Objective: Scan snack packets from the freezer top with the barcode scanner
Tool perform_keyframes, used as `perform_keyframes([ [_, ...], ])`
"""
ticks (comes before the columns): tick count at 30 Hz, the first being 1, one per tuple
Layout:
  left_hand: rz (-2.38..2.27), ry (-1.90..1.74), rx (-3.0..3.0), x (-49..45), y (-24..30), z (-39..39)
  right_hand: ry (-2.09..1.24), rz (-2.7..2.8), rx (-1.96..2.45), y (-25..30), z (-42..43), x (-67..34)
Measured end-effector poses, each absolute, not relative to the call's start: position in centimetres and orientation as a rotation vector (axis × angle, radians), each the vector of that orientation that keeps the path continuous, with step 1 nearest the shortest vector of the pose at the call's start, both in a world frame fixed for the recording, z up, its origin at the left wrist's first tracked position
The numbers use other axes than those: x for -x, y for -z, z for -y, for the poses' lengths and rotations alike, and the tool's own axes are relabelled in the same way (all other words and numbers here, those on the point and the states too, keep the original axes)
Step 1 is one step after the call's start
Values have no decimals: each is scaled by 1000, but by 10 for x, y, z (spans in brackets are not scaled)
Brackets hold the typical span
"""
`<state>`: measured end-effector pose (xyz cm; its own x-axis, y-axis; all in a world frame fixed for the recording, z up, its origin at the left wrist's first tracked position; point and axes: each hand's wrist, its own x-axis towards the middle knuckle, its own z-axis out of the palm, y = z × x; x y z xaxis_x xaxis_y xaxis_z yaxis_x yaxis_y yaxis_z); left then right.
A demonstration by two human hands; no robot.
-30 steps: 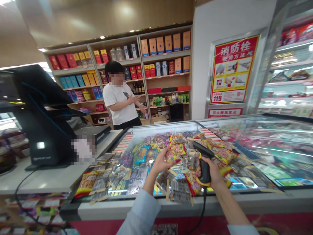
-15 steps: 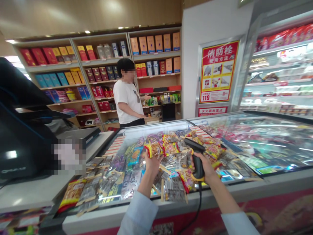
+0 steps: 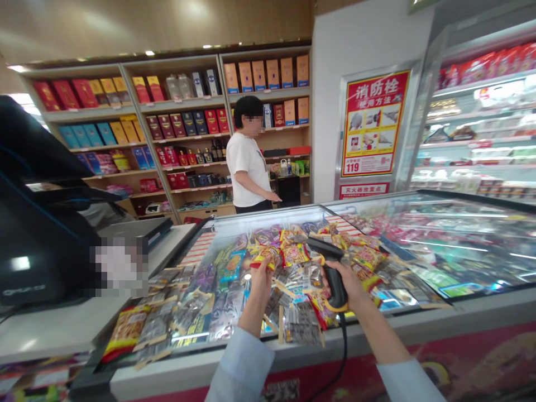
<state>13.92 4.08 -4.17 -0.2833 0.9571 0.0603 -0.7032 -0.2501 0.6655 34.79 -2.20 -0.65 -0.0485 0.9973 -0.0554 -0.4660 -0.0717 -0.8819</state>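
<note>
My left hand is closed on the near edge of a red-and-yellow snack packet, held over the freezer's glass top. In my right hand is a black and yellow barcode scanner, its head angled left toward the packets and its cable running down over the freezer front. A second red-and-yellow snack packet lies just right of the held one. Below and between my hands are grey packets with wooden sticks, spread on the glass.
The chest freezer spans the front, with more packets across its glass. A dark checkout machine stands on the left counter. Beyond the freezer, a person in a white shirt stands before shelves of boxes. A refrigerated display is at right.
The person behind the freezer has moved to the right. My left hand has shifted slightly right with the packet, now more tilted; the scanner has moved slightly left.
</note>
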Motion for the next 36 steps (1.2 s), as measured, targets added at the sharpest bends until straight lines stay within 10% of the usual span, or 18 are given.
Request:
perform_keyframes([
  [36, -990, -1901, -932, -92, 15, -19, -1563, 817, 896, -12, 27, -303],
])
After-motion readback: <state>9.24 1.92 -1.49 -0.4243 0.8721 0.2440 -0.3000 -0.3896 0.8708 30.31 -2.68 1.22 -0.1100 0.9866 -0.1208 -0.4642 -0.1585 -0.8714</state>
